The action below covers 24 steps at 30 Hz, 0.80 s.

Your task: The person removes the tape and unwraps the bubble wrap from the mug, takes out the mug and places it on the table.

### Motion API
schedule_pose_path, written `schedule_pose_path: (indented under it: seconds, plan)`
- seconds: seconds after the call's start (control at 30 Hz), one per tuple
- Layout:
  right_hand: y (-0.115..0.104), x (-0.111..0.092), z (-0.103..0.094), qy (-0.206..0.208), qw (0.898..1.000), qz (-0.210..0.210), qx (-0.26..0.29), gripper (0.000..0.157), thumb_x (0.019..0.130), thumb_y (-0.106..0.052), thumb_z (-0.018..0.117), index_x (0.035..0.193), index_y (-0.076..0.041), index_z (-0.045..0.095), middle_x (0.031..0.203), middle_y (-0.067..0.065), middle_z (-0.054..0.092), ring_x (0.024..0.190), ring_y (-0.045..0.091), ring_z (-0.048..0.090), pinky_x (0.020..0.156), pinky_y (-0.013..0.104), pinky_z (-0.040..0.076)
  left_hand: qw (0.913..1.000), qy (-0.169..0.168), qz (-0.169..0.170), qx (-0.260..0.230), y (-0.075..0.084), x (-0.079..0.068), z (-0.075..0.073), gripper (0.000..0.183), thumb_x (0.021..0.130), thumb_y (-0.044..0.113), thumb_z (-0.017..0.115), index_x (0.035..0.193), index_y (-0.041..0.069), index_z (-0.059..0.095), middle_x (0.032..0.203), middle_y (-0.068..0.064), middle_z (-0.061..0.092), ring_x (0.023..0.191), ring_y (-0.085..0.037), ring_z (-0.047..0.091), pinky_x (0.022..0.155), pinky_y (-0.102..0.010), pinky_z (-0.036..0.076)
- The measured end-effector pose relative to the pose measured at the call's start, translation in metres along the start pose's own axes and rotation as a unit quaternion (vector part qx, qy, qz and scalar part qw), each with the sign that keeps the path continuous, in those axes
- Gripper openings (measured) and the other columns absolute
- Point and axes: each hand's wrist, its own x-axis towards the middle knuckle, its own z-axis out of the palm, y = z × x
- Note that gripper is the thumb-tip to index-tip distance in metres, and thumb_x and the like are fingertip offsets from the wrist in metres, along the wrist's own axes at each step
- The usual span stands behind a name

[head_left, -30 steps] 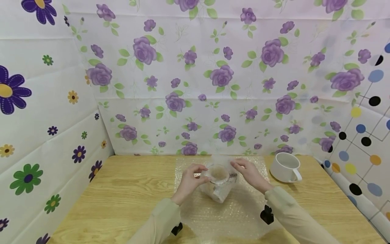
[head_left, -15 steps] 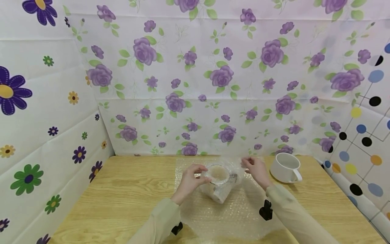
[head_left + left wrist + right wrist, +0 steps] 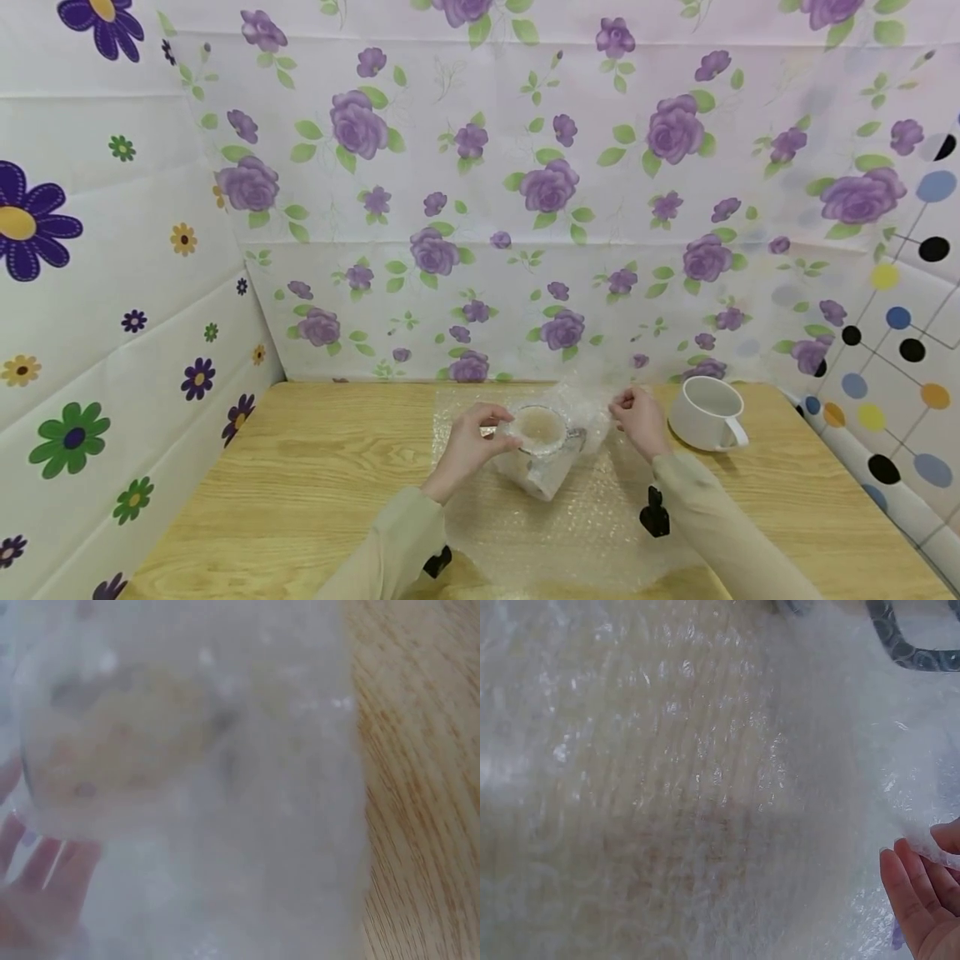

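Note:
A cup [image 3: 542, 431] stands in the middle of a bubble wrap sheet [image 3: 555, 542], with wrap around its sides and its round rim facing up. My left hand [image 3: 467, 447] holds the cup's rim from the left between thumb and fingers. Seen through the wrap in the left wrist view, the cup is blurred, with my left fingers [image 3: 64, 874] at its edge. My right hand [image 3: 641, 422] pinches a raised flap of the bubble wrap to the cup's right. In the right wrist view, a dark curved band [image 3: 900, 649] shows through the film near the top right.
A white mug [image 3: 693, 421] stands upright at the back right of the wooden table [image 3: 315, 492], its handle toward me. A flowered cloth [image 3: 480, 275] hangs behind the table. Patterned cloths also line both sides.
My right hand has moved right, away from the cup's rim, and the flap of bubble wrap has been drawn out with it. The left hand stays on the cup.

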Motion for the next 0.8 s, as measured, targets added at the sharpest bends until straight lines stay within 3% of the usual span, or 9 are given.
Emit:
schedule_pose_path:
  seconds: [0.2,0.4,0.6,0.8]
  plan:
    - [0.006,0.004,0.004,0.017,0.998,-0.018,-0.052,0.003,0.079,0.003,0.055,0.079,0.006,0.053,0.069,0.010,0.054,0.049,0.015,0.052,0.046,0.026,0.045,0.9999,-0.003,0.007,-0.007,0.022,-0.006,-0.004,0.026,0.075,-0.002,0.072,0.096,-0.010,0.059,0.103,-0.025,0.053,0.095,-0.043,0.050,0.078,-0.053,0.045]
    - [0.011,0.007,0.007,0.016,0.997,-0.021,-0.069,0.005,0.077,0.004,0.054,0.072,0.004,0.054,0.055,0.004,0.052,0.044,0.014,0.050,0.046,0.028,0.042,0.9998,-0.003,0.011,-0.013,0.022,-0.006,-0.004,0.026,0.075,-0.002,0.072,0.096,-0.010,0.059,0.103,-0.025,0.053,0.096,-0.043,0.050,0.077,-0.054,0.044]
    - [0.012,0.008,0.005,-0.007,0.998,0.012,-0.064,0.010,0.081,-0.001,0.058,0.079,0.009,0.057,0.060,0.007,0.057,0.049,0.016,0.054,0.048,0.030,0.045,0.9999,-0.007,0.005,-0.013,0.023,-0.006,-0.003,0.027,0.075,-0.003,0.071,0.097,-0.010,0.058,0.104,-0.026,0.053,0.097,-0.044,0.049,0.079,-0.054,0.043]
    - [0.010,0.008,0.001,-0.023,0.996,0.009,-0.082,0.017,0.083,-0.005,0.060,0.086,0.011,0.056,0.062,0.008,0.059,0.054,0.018,0.056,0.051,0.033,0.047,0.9999,-0.012,0.001,-0.011,0.025,-0.006,-0.004,0.026,0.075,-0.002,0.071,0.097,-0.010,0.058,0.104,-0.026,0.053,0.097,-0.043,0.049,0.079,-0.055,0.043]
